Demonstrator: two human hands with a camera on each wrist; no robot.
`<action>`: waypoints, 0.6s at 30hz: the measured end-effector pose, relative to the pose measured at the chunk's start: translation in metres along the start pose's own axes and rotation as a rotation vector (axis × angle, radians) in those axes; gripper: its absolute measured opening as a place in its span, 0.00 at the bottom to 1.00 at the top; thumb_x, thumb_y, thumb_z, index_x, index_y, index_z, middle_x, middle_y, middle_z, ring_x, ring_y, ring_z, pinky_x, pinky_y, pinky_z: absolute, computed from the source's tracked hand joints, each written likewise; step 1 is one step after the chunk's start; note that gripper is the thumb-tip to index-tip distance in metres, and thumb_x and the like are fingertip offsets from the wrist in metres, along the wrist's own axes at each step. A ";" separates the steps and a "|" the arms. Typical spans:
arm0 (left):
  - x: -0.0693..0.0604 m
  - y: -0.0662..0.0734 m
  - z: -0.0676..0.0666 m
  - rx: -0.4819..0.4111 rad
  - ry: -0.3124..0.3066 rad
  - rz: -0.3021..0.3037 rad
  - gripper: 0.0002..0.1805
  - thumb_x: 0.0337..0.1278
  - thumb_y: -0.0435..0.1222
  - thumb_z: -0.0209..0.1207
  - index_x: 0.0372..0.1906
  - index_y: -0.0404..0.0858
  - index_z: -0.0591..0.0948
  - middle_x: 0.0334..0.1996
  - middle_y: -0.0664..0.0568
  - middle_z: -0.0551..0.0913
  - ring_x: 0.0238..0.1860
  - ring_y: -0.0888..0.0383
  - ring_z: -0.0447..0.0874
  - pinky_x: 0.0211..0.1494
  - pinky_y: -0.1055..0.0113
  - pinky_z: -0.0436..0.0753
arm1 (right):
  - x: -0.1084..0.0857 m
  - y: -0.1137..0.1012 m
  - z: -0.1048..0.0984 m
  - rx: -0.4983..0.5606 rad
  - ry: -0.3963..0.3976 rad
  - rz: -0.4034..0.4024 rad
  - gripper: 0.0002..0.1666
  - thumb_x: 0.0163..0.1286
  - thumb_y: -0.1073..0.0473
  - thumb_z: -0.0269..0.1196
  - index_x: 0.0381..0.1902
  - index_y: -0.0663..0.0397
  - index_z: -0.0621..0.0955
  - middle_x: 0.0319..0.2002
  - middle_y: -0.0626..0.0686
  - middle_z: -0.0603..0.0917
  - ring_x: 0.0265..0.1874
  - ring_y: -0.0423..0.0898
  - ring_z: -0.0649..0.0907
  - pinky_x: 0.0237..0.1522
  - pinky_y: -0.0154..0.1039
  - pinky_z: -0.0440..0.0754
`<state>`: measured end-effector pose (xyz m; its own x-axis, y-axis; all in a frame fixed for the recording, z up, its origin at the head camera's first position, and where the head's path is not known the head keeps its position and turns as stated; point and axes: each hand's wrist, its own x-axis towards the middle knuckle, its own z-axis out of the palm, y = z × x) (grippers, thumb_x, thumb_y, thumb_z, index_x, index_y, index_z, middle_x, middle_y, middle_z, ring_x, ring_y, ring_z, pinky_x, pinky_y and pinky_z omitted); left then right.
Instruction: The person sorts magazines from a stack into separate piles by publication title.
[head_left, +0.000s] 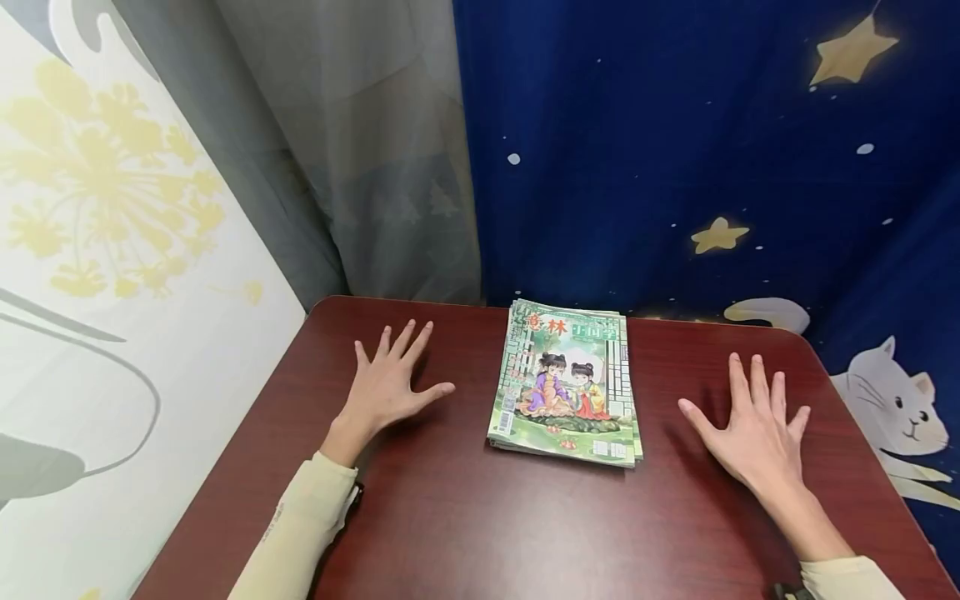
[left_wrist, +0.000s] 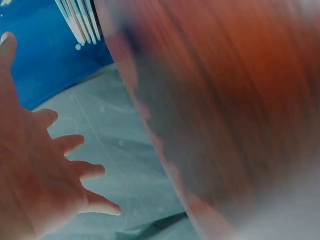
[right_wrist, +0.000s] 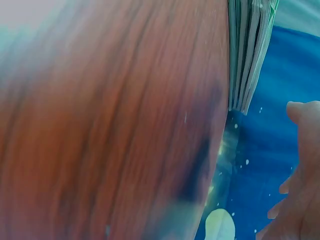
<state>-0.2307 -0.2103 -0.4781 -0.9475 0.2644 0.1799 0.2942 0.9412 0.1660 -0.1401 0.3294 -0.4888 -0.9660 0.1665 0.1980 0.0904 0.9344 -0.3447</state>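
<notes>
A small stack of magazines (head_left: 566, 383) lies on the dark red table (head_left: 525, 533), its top cover showing two cartoon children. To the left of the stack is the left hand (head_left: 386, 387), palm down with fingers spread, holding nothing. The right hand (head_left: 757, 433) is on the stack's other side, fingers also spread and nothing held. In the left wrist view, the left hand (left_wrist: 45, 170) shows at the left edge, with the stack's edges (left_wrist: 80, 20) at the top. The right wrist view shows the right hand (right_wrist: 300, 185) at the right and the layered magazine edges (right_wrist: 247, 55) above.
Behind the table hang a blue curtain (head_left: 637, 167) with stars and a grey curtain (head_left: 382, 150). A white patterned surface (head_left: 112, 333) borders the left side. A printed white cat (head_left: 892, 400) shows on the blue cloth beyond the table's right edge.
</notes>
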 end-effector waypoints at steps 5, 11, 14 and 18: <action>-0.001 0.011 0.002 -0.106 -0.012 0.019 0.57 0.57 0.81 0.50 0.86 0.66 0.44 0.88 0.54 0.50 0.87 0.33 0.41 0.76 0.17 0.40 | -0.001 -0.008 0.005 0.051 0.023 -0.021 0.62 0.71 0.24 0.59 0.87 0.50 0.49 0.86 0.66 0.43 0.85 0.70 0.41 0.72 0.85 0.40; 0.001 0.024 0.000 -0.299 -0.025 0.031 0.53 0.63 0.74 0.54 0.86 0.61 0.48 0.86 0.52 0.55 0.86 0.39 0.51 0.82 0.28 0.50 | 0.001 -0.017 0.007 0.114 0.045 -0.070 0.57 0.72 0.29 0.61 0.85 0.55 0.56 0.84 0.68 0.53 0.84 0.70 0.49 0.74 0.81 0.45; 0.003 0.031 -0.001 -0.417 -0.031 0.030 0.50 0.68 0.68 0.57 0.86 0.57 0.52 0.83 0.49 0.64 0.83 0.44 0.63 0.83 0.39 0.61 | 0.001 -0.024 0.005 0.124 0.034 -0.087 0.54 0.73 0.32 0.62 0.82 0.58 0.59 0.81 0.70 0.60 0.82 0.72 0.55 0.73 0.81 0.50; 0.005 0.041 -0.004 -0.513 -0.043 0.026 0.41 0.73 0.61 0.59 0.82 0.52 0.62 0.72 0.48 0.79 0.74 0.48 0.78 0.75 0.46 0.75 | 0.002 -0.036 0.001 0.135 -0.012 -0.105 0.49 0.75 0.34 0.62 0.78 0.63 0.65 0.76 0.72 0.67 0.77 0.74 0.63 0.69 0.79 0.58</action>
<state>-0.2233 -0.1717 -0.4662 -0.9403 0.3047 0.1519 0.3309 0.7127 0.6185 -0.1454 0.2962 -0.4769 -0.9714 0.0654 0.2284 -0.0437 0.8956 -0.4427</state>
